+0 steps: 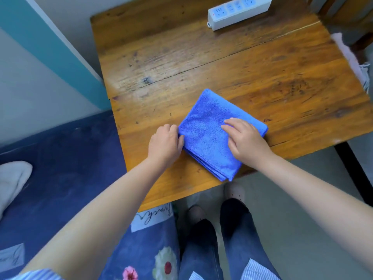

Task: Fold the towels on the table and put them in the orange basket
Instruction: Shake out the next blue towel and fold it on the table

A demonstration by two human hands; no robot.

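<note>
A blue towel (207, 126), folded into a small thick rectangle, lies near the front edge of the wooden table (201, 63). My left hand (164, 143) grips the towel's left edge, fingers curled round it. My right hand (245, 139) lies flat on top of the towel's right part, fingers spread and pressing down. No orange basket is in view.
A white power strip (238, 12) lies at the table's far edge. A pale pink cloth (351, 57) hangs over the table's right edge. A bed with a dark blue cover (60, 168) stands at the left. My legs and shoes are below the table's front edge.
</note>
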